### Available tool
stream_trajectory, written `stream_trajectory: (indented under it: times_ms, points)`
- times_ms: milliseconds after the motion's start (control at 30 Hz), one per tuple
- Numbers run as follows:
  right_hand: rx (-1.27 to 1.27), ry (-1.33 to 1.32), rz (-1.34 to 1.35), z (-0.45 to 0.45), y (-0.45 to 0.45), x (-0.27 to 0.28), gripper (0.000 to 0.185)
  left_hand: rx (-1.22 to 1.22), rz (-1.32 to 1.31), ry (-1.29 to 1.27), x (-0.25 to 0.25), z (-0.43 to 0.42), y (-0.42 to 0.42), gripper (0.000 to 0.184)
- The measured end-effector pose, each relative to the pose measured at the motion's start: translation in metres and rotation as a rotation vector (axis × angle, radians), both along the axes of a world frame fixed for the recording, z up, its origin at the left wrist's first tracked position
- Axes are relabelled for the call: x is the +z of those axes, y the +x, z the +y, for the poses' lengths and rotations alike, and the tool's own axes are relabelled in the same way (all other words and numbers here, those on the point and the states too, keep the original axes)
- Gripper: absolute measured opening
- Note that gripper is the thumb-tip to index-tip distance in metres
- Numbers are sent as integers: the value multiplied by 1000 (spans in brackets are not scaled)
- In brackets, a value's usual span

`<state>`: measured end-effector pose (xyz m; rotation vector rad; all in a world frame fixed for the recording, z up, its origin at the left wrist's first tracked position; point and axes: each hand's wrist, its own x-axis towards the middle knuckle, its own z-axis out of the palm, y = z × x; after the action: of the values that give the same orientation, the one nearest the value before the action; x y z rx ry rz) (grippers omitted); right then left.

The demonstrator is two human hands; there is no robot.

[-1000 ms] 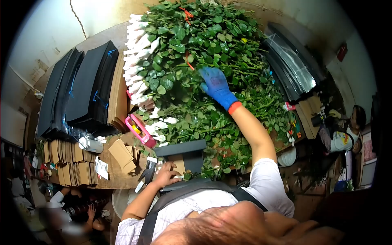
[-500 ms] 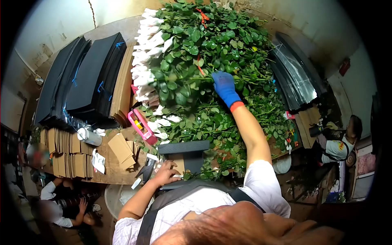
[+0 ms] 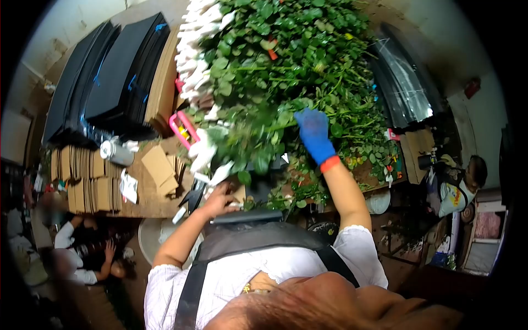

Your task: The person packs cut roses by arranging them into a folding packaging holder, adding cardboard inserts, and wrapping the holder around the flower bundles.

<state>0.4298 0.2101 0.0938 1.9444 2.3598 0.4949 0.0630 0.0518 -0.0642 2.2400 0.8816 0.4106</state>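
Your right hand (image 3: pixel 315 132), in a blue glove with a red-orange cuff, was at the near side of a large leafy pile (image 3: pixel 308 71) on the desk (image 3: pixel 144 204). Its fingers were closed on the leafy stems (image 3: pixel 250 137), which extended left from the glove, partly blurred; their white-wrapped heads (image 3: pixel 204 151) lay at the left end, just beside the pink tape dispenser (image 3: pixel 183 131).

Your bare left hand (image 3: pixel 219 200) rested at the near edge of the desk, touching a brown card (image 3: pixel 240 192) beside a dark sheet (image 3: pixel 258 191). Its fingers were slightly bent; whether they pinched anything could not be told.

White wrappings (image 3: pixel 195 60) lined the left side of the pile. Farther left stood stacked black boards (image 3: pixel 124 71) with blue ties; nearer were a white bottle (image 3: pixel 116 153), loose cardboard pieces (image 3: pixel 159 170) and brown card stacks (image 3: pixel 91 179). Dark sheets under clear film (image 3: pixel 406 82) lay right of the pile. One person (image 3: pixel 456 192) was beyond the right end of the desk, another (image 3: pixel 91 256) at near left.
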Motion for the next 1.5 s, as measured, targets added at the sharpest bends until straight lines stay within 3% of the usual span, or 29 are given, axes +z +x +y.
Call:
stream_trajectory:
  times_ms: [100, 167, 267, 367, 467, 500, 567, 667, 700, 767, 867, 900, 967, 1033, 1067, 1100, 1167, 1200, 1300, 1367, 1400, 1500]
  points:
    - [-204, -181, 7, 50, 22, -44, 17, 12, -16, -23, 10, 0, 1, 29]
    - [-250, -189, 126, 53, 11, -17, 32, 18, -11, -43, 8, -1, 1, 28]
    - [-40, -233, 82, 56, 22, -12, 39, 25, 0, -55, 13, -2, 2, 27]
    - [68, -73, 421, 29, 42, 13, 42, 33, -32, -41, 12, -3, 1, 27]
    - [124, 106, 395, -1, 30, 27, 48, 73, 11, -78, 6, -5, 2, 29]
    - [123, -33, 366, -9, 25, 29, 49, 62, -1, -78, 6, -5, 1, 29]
    - [153, -53, 400, -18, 37, 9, 52, 61, -32, -45, 11, -5, 2, 26]
    - [275, 323, 515, -42, 36, 42, 52, 79, -62, -42, 5, -7, 1, 22]
    - [336, 468, 412, -51, 29, 60, 53, 73, -59, -60, 10, -6, 1, 22]
    - [287, 392, 501, -65, 36, 54, 55, 73, -74, -43, 14, -5, 1, 21]
    - [298, 382, 382, -113, 40, 50, 54, 36, -51, 12, 7, 0, -3, 23]
    - [311, 299, 409, -121, 43, 48, 54, 8, -31, 68, 0, 0, -5, 24]
    - [317, 126, 466, -139, 49, 37, 55, 85, 23, -401, 5, -3, 2, 53]
    - [276, -10, 542, -149, 62, 4, 58, 200, -139, -534, 38, -7, -5, 64]
    - [251, -48, 576, -150, 70, -15, 58, 167, 27, -242, 24, -5, -2, 69]
    - [231, -81, 607, -151, 77, -32, 59, 184, -26, -74, 15, -6, 0, 82]
    - [198, -43, 634, -158, 76, -42, 49, 167, -39, -241, 17, -3, 2, 84]
    - [191, 3, 653, -162, 75, -48, 47, 164, -164, -67, 6, -4, 2, 73]
    - [144, 132, 677, -175, 77, -61, 38, 228, -74, -374, -15, -7, -3, 60]
    - [62, 126, 591, -179, 80, -66, 38, 235, -100, -306, -4, -8, -2, 53]
    - [61, 72, 487, -174, 84, -67, 48, 238, -21, -364, 2, -8, -2, 45]
    - [122, 273, 675, -160, 48, -12, 62, 187, 46, -296, 15, -4, 1, 34]
